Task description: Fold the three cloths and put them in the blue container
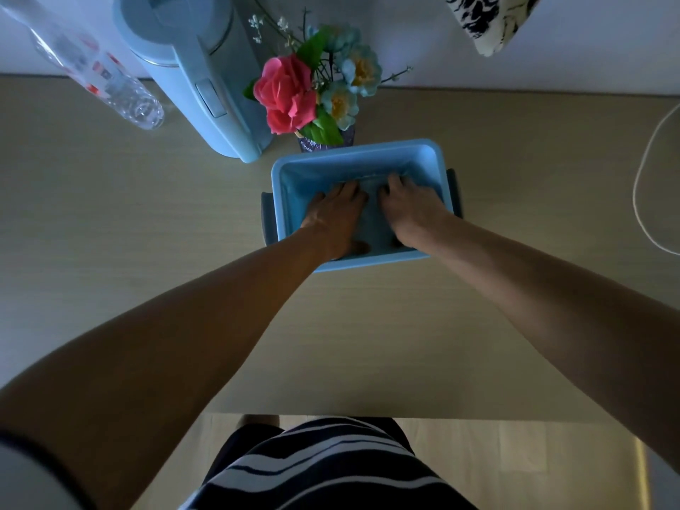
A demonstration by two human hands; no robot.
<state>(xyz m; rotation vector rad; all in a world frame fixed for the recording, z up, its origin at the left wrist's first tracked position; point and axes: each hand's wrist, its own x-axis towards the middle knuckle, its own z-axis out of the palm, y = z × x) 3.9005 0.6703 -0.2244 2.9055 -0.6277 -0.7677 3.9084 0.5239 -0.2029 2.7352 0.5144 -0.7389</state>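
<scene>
At the bottom of the frame were the person's striped shorts [323, 469], and above them the pale table [147, 233], with no loose cloth lying on any part of it that showed. Both bare forearms ran up from the lower corners to the centre of the frame, where the blue container [423, 156] stood on the table.

Inside it, the left hand [336, 215] lay flat with fingers stretched out, pressing down on a blue-grey cloth [375, 222] on the container's floor. The right hand [412, 209] rested beside it on the same cloth, palm down. Its fingertips were slightly bent at the far wall, but it seemed to press rather than grasp.

With nothing left outside to fold, the task looked close to its end, and this was probably the settling of the last cloth. The dim light and the hands hid the layers, so I could not tell whether all three cloths were in there.

Just beyond the container, at upper centre, stood a small vase of flowers [287, 93], and left of it a pale blue kettle [206, 68] with no readable brand. In the upper left lay a clear plastic bottle [103, 79] whose red-and-white label was too blurred to read. A white cable [640, 185] curved along the right edge, and a black-and-white patterned fabric [489, 20] showed at upper right without legible writing.
</scene>
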